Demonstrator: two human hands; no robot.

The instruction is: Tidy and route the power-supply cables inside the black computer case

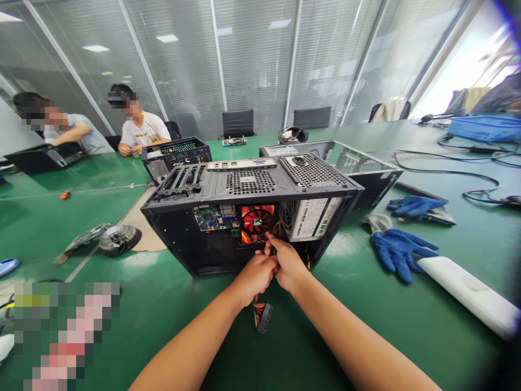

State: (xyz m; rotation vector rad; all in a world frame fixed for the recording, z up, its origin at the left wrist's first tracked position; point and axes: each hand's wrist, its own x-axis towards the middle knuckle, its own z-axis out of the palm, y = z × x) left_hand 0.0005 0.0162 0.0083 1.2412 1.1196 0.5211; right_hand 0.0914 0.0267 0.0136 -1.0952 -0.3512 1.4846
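An open black computer case (248, 190) lies on the green table, its open side facing me. Inside it are a green circuit board (211, 217), a red and orange fan (257, 221) and a power supply (315, 220). My left hand (257, 276) is closed at the case's lower edge, around a bundle of cables. Its connector (264, 317) hangs just below. My right hand (287, 263) touches the left one, fingers closed near the fan's lower right; what they pinch is too small to make out.
Blue gloves (401, 251) and a white object (468, 293) lie at right. Behind stands another case (366, 163). A round metal part (119, 239) lies left. Two people sit at far left, one handling a black case (44, 157). Cables (451, 168) trail across the right side.
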